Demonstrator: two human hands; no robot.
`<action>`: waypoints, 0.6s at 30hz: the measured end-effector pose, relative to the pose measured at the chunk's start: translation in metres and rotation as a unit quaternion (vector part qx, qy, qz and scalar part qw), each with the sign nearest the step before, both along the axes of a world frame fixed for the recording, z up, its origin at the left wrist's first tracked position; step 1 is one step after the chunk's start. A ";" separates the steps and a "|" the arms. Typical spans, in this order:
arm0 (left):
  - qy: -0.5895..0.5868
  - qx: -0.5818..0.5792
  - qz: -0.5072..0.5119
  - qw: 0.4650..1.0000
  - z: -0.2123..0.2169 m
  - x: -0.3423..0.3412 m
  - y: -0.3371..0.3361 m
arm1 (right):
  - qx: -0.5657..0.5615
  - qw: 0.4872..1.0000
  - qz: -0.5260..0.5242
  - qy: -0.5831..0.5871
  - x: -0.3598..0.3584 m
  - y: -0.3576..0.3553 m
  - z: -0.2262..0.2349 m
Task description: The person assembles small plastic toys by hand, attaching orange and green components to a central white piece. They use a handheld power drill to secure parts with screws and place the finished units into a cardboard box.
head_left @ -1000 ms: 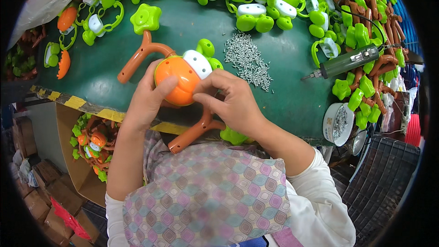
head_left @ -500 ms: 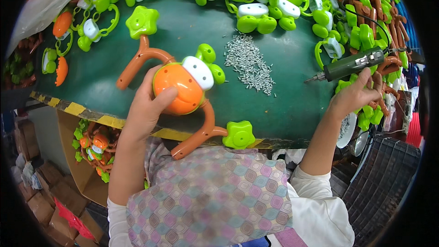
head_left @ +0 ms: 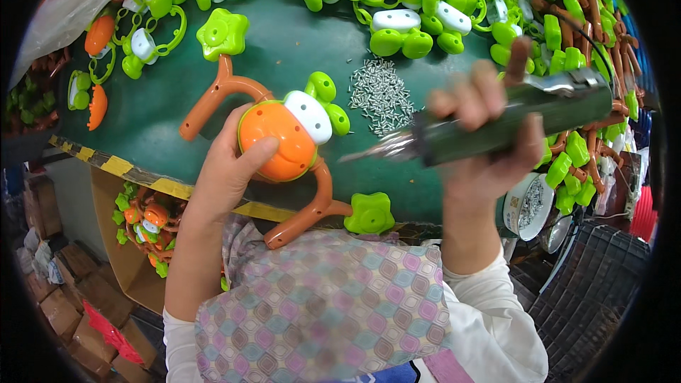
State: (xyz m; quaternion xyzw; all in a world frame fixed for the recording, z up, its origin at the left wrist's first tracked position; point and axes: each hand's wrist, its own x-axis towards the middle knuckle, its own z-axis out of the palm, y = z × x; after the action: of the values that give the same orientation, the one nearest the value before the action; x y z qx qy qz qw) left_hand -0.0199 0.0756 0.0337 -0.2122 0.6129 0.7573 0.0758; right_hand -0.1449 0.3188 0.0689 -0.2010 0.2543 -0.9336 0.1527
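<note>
My left hand (head_left: 234,152) grips the orange part of a plastic toy (head_left: 277,138), thumb on top and fingers partly hidden beneath. The toy has a white piece with green knobs, two brown forked arms and green star-shaped ends. One star (head_left: 221,33) lies on the table, the other (head_left: 370,213) is by the front edge. In my right hand (head_left: 489,128), fingers wrapped round it, is a dark green electric screwdriver (head_left: 511,117), held above the table and blurred by motion. Its bit points left toward the toy, apart from it. A pile of small silver screws (head_left: 379,96) lies beyond.
Green-and-white plastic parts (head_left: 397,21) line the far side of the green table (head_left: 418,188). Brown and green pieces (head_left: 585,28) heap up at right, near a white bowl of screws (head_left: 528,206). A cardboard box (head_left: 135,269) with similar toys stands below the left edge.
My right hand has taken the screwdriver into its grip and swung it left, from the right side toward the toy. My left hand and the toy have barely moved.
</note>
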 end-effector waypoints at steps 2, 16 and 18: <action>-0.008 -0.002 0.009 1.000 0.004 -0.001 0.003 | 0.062 0.993 0.023 0.093 0.009 -0.022 -0.004; 0.024 -0.034 -0.003 0.999 -0.007 -0.002 -0.001 | 0.229 0.887 0.125 0.382 0.009 -0.050 -0.006; 0.017 -0.028 0.004 0.999 -0.004 -0.003 0.001 | 0.256 0.888 0.093 0.372 0.016 -0.049 -0.005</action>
State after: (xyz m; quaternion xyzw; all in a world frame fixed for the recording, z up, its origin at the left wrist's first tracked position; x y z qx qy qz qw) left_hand -0.0224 0.0768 0.0296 -0.2041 0.6339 0.7439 0.0562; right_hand -0.1286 0.2695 0.0642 -0.5101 0.5027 -0.6746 0.1790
